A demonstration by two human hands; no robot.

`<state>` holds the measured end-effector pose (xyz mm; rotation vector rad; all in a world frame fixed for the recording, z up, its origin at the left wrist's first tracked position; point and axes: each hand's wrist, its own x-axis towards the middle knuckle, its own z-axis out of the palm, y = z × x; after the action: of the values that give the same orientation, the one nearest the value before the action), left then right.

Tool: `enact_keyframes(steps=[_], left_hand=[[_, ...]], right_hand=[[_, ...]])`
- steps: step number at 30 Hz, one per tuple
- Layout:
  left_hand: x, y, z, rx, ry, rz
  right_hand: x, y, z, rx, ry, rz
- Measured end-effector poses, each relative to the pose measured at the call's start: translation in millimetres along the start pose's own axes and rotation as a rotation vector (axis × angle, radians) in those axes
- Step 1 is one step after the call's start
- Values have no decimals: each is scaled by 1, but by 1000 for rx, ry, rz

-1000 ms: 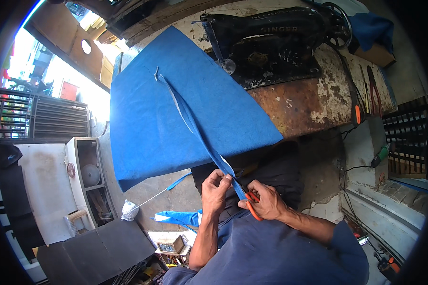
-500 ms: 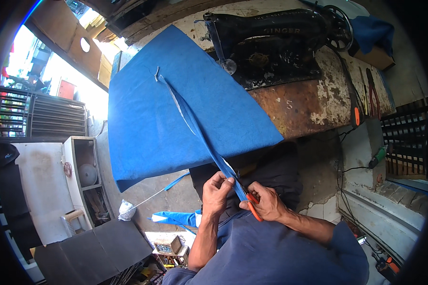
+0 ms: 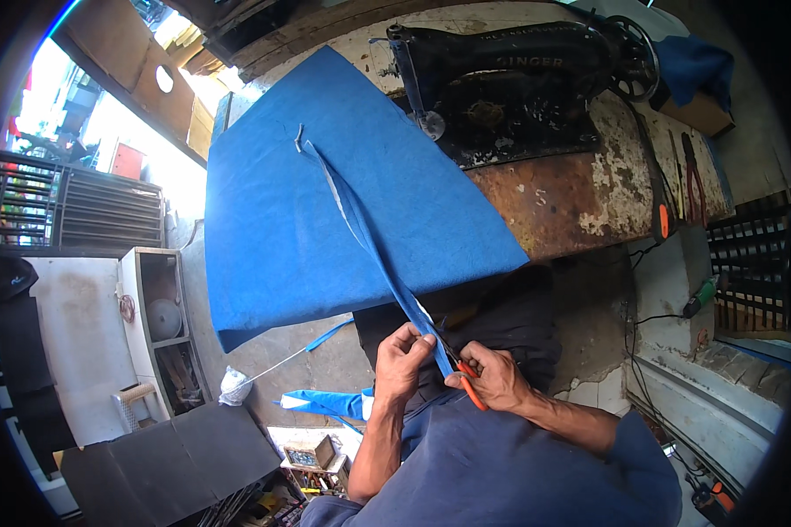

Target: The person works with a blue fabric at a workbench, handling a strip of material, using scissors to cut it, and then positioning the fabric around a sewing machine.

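My left hand (image 3: 402,362) pinches a narrow blue fabric strip (image 3: 380,263) close to its near end. Orange-handled scissors (image 3: 470,386) are gripped in my right hand (image 3: 494,378), their dark blades lying against the strip's edge beside my left fingers. From my hands the strip runs up and away over a large blue cloth sheet (image 3: 325,202), showing a pale inner edge along part of its length. That sheet drapes over the near edge of the worktable, left of a black sewing machine (image 3: 501,83). How far the blades are apart is hidden by the strip and fingers.
Past the sheet, the worn worktable (image 3: 536,202) carries a dark cutter with an orange tip (image 3: 663,220) and red-handled pliers (image 3: 694,180). Blue scraps (image 3: 325,404) lie on the floor at left. A white cabinet (image 3: 154,307) and a black panel (image 3: 171,452) stand beyond them.
The whole scene has shifted slightly right in view. My hands keep the same hold on the strip and scissors, with barely any movement.
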<state>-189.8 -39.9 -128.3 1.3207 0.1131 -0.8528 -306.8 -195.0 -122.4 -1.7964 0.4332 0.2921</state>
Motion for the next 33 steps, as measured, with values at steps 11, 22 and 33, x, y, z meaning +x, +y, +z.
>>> enact_keyframes(steps=[11,22,33], left_hand=[[-6,2,0,-18,-27,-44],[1,14,0,59,149,137],[10,12,2,-213,219,44]], right_hand=[[3,-8,-1,184,56,-127],[0,-3,0,127,58,-99],[-1,0,7,-25,170,-243]])
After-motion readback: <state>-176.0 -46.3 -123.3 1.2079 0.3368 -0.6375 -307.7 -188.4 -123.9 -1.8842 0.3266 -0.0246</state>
